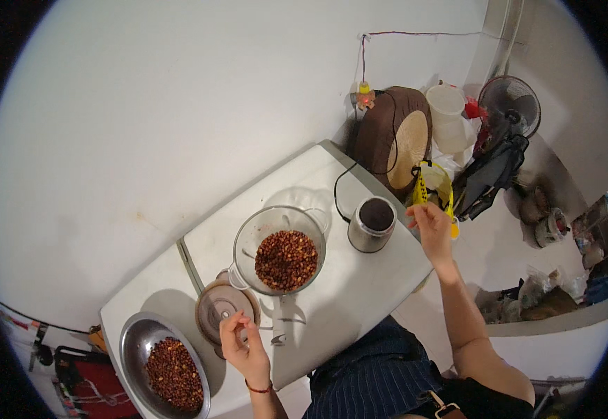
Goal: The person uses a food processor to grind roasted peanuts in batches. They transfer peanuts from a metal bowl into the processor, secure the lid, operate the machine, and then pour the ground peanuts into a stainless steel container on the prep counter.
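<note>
My left hand (244, 345), with a thin band at its wrist, hovers over the near edge of a round, brownish see-through lid (223, 304). Its fingers are bent, the thumb is apart from them, and they hold nothing. To the right, my right hand (432, 230) is raised beside a metal cylindrical appliance (371, 230) with a dark top and a black cord. Its fingers are loosely curled with nothing visible in them. Between both hands stands a clear bowl (246, 230) with side handles, holding reddish-brown nuts or beans (285, 261).
A metal basin (135, 335) of similar nuts or beans (174, 374) sits at the left end of the white folding table (346, 293). Beyond its right end are a brown cushion (377, 136), a yellow-trimmed bag (442, 183), a plastic container (446, 120) and a fan (511, 107). A wall borders the far side.
</note>
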{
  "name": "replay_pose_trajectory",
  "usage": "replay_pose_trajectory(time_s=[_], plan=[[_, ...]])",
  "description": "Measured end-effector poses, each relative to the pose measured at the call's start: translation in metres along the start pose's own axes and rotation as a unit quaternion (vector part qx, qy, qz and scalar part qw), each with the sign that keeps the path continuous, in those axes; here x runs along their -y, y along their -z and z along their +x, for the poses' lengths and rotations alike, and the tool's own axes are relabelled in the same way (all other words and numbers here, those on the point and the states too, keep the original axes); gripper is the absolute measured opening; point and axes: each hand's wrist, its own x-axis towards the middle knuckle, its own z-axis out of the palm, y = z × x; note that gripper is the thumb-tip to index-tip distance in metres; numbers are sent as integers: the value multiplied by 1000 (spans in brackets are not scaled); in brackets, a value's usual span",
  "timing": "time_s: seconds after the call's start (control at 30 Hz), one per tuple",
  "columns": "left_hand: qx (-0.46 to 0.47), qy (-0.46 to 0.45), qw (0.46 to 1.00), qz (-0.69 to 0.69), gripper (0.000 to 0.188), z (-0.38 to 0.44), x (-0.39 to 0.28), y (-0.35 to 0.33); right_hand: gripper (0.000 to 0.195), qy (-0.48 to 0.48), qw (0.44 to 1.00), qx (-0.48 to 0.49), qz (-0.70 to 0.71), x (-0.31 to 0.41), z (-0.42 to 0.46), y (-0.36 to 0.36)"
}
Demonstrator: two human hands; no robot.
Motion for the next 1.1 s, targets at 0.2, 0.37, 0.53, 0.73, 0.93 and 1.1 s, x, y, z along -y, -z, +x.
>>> replay_pose_trajectory(time_s=[0.2, 0.37, 0.53, 0.73, 0.93, 1.1], plan=[[-12, -86, 986, 142, 15, 18, -40, -43, 19, 35, 998, 49, -31, -56, 134, 14], [-12, -114, 967, 227, 15, 29, -68, -110, 16, 142, 980, 61, -129, -115, 269, -5], [70, -163, 926, 334, 29, 56, -106, -171, 31, 226, 949, 20, -218, -160, 397, -36], [120, -120, 916, 363, 29, 107, -109, -237, 58, 169, 882, 62, -435, -173, 467, -53], [241, -138, 890, 361, 38, 179, -74, -324, 38, 163, 910, 211, -318, -185, 494, -43], [311, -159, 871, 345, 55, 239, -19, -409, 36, 201, 930, 239, -194, -183, 469, -19]])
